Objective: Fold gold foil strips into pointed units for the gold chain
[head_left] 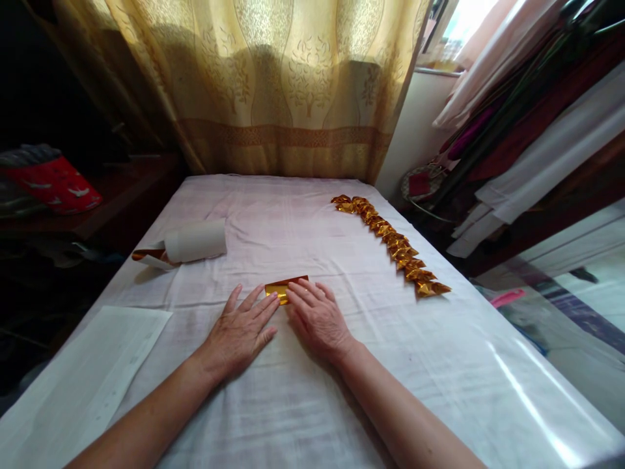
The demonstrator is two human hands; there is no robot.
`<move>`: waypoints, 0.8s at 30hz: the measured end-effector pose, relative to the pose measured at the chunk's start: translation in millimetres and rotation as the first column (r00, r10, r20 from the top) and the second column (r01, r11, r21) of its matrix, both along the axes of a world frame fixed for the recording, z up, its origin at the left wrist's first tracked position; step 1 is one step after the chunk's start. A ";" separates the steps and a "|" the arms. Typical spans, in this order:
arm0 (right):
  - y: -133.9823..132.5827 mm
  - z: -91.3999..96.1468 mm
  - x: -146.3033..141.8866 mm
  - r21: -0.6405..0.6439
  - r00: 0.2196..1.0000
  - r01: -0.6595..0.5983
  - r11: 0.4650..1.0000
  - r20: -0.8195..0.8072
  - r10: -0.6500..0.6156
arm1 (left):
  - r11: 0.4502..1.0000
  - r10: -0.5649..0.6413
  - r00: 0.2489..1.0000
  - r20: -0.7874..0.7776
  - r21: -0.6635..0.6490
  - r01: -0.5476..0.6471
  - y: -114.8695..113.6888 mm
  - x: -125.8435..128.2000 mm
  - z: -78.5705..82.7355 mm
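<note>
A small folded piece of gold foil paper lies on the white cloth-covered table in front of me. My left hand rests flat on the cloth with its fingers stretched out, fingertips touching the paper's near left edge. My right hand also lies flat with fingers together, its fingertips pressing on the paper's right part. Neither hand grips anything.
A row of several folded gold foil pieces runs diagonally along the table's right side. A white paper roll with a gold end lies at the left. A white sheet lies near left. Curtain behind, hanging clothes at right.
</note>
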State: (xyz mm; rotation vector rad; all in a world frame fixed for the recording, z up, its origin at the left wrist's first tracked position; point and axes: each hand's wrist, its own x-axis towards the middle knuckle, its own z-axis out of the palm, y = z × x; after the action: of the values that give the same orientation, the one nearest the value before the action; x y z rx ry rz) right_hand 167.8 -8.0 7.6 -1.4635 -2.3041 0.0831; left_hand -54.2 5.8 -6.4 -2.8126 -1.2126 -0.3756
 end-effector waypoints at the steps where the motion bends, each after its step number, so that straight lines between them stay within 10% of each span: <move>1: -2.7 0.0 -3.3 -0.046 0.998 -0.048 0.998 0.028 0.049 | 1.000 0.002 1.000 0.001 0.003 -0.002 -0.3 0.2 0.0; 7: -10.2 2.3 2.3 -0.250 0.993 -0.021 0.968 0.110 0.050 | 1.000 0.016 1.000 -0.003 0.005 -0.016 -1.1 -0.5 0.7; 24: 24.8 -4.5 40.3 -0.163 0.979 0.179 0.970 -0.065 -0.191 | 1.000 0.017 0.999 -0.049 -0.019 -0.018 2.0 -3.6 -3.7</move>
State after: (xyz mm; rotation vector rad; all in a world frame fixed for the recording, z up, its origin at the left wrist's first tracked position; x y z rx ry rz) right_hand 208.1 16.9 3.2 -1.7136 -2.1271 0.2698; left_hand -57.8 7.7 -10.1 -2.8080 -1.2375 -0.2939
